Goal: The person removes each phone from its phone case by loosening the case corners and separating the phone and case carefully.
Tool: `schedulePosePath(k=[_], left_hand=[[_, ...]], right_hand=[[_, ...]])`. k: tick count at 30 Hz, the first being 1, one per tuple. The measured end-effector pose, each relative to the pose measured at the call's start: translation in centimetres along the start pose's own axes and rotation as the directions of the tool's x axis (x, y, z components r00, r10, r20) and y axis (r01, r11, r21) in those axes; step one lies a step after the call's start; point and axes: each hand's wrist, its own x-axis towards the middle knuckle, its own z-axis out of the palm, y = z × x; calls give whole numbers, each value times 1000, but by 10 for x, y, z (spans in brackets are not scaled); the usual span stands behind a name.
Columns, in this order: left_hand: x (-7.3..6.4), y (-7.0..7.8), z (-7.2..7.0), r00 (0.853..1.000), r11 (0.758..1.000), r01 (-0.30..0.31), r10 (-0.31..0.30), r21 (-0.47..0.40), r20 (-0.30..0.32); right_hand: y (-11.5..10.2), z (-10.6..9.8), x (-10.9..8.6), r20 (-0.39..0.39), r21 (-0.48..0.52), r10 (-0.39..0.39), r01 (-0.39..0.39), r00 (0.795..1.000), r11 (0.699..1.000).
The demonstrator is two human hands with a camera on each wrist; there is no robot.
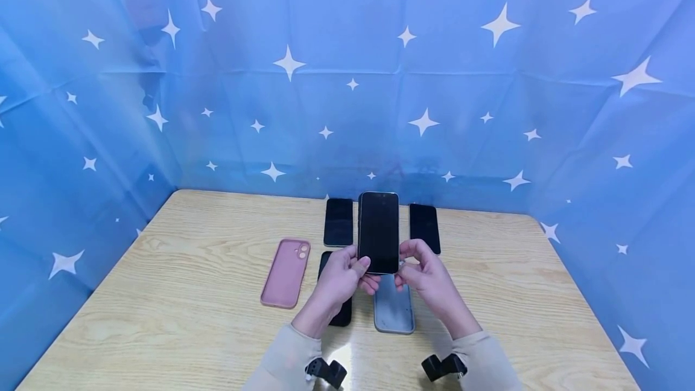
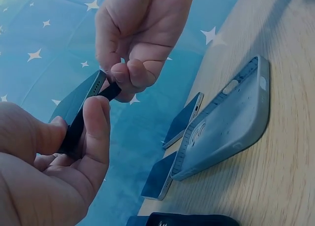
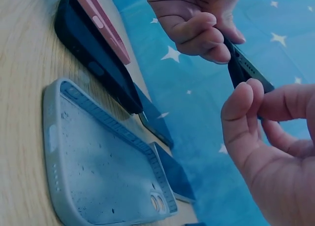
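A smartphone (image 1: 379, 231) with a dark screen is held upright above the table. My left hand (image 1: 338, 276) grips its lower left, thumb on the front and fingers behind. A black phone case (image 2: 75, 130) lies against the phone's back, and its bottom edge stands away from the phone in the left wrist view. At the lower right corner, my right hand (image 1: 429, 279) pinches this black case between thumb and fingers. Below the hands lies a grey-blue phone case (image 1: 393, 309), its hollow side up. The far end of that case is hidden in the head view.
A second black case (image 1: 342, 314) lies under my left wrist, partly covered. Left of it is a pink case (image 1: 285, 273), back up. Two dark-screened phones, one left (image 1: 338, 222) and one right (image 1: 424, 227), lie near the table's back edge, before a blue star-printed curtain (image 1: 347, 107).
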Motion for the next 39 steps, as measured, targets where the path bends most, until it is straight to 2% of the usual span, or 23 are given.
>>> schedulePosePath(k=[6,11,22,30,34,39], left_hand=[[-1,0,0,1000,1000,-10,10,19,-10],[-2,0,1,999,999,-13,15,41,-35],[-3,-2,4,997,994,-29,36,103,-70],[-2,-5,5,995,979,-56,71,194,-70],[-3,-6,4,995,977,-66,80,205,-60],[-2,-8,3,993,974,-82,98,210,-68]], right_hand=[[-2,6,-1,-50,4,-18,18,999,1000],[-2,7,-1,-48,-9,-14,13,999,1000],[-7,1,-6,17,-149,-26,28,1000,988],[-4,4,-3,-40,-209,18,-26,999,978],[-4,4,-3,-52,-209,37,-47,998,977],[-4,3,-3,-38,-158,52,-58,998,986]])
